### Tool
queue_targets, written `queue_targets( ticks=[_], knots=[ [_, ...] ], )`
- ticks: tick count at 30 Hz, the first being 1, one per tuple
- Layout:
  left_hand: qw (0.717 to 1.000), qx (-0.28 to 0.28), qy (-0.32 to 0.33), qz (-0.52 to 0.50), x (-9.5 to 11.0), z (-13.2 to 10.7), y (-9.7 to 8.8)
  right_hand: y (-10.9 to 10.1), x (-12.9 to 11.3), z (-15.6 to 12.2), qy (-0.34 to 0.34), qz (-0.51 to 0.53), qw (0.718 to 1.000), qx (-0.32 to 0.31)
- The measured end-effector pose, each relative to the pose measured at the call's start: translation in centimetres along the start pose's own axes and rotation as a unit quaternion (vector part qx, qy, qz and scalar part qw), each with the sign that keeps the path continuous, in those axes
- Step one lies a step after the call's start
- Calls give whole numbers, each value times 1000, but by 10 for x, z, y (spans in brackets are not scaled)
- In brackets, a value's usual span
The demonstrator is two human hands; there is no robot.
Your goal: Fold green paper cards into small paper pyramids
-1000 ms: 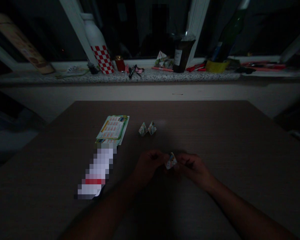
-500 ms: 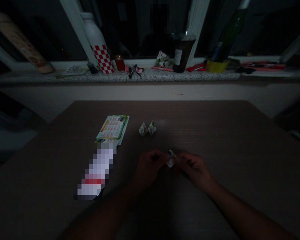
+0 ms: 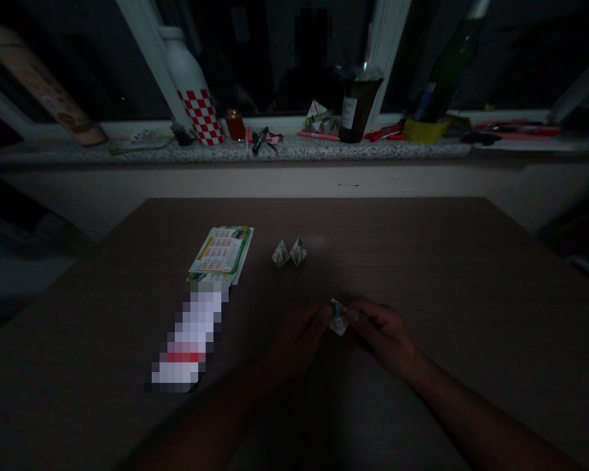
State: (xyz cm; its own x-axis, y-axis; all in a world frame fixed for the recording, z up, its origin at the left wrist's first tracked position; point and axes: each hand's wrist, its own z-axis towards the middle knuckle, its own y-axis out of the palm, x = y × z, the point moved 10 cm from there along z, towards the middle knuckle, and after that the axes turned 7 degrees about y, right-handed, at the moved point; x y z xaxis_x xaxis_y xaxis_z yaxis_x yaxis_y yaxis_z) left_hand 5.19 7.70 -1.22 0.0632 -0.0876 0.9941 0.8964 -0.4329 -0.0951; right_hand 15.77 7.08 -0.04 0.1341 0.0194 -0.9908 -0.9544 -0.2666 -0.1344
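Note:
Over the dark wooden table (image 3: 422, 261), my left hand (image 3: 297, 340) and my right hand (image 3: 380, 333) pinch a small folded piece of printed paper (image 3: 338, 318) between their fingertips. Both hands are closed on it, just above the table near its middle. Two finished folded paper pieces (image 3: 289, 252) lie side by side farther back on the table. A stack of printed paper sheets (image 3: 222, 252) lies to the left of them.
A long blurred white and red object (image 3: 189, 340) lies on the table left of my hands. The stone windowsill (image 3: 275, 150) behind holds a red-checked white bottle (image 3: 194, 91), a dark cup (image 3: 357, 104), a green bottle (image 3: 446, 65), tape and pens.
The folded paper has been turned between my fingers, and both hands have shifted slightly to the right and nearer to me.

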Motion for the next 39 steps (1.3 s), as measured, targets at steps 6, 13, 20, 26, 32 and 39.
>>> queue_targets(
  ticks=[6,13,20,26,32,39],
  knots=[
    [999,-6,44,1,15,-1,3,7,13,0,39,138,990,-1],
    [998,-13,65,-20,19,-2,7,13,16,-1,80,221,972,-10],
    [998,-18,65,-20,16,0,6,13,15,-3,79,157,984,-13],
    [998,-12,42,-48,5,0,5,20,21,0,101,220,969,-43],
    [996,-44,12,-75,3,2,12,23,19,-1,100,183,975,-73],
    [987,-48,-48,-148,-10,-1,18,31,19,-2,127,252,952,-114]
  ],
)
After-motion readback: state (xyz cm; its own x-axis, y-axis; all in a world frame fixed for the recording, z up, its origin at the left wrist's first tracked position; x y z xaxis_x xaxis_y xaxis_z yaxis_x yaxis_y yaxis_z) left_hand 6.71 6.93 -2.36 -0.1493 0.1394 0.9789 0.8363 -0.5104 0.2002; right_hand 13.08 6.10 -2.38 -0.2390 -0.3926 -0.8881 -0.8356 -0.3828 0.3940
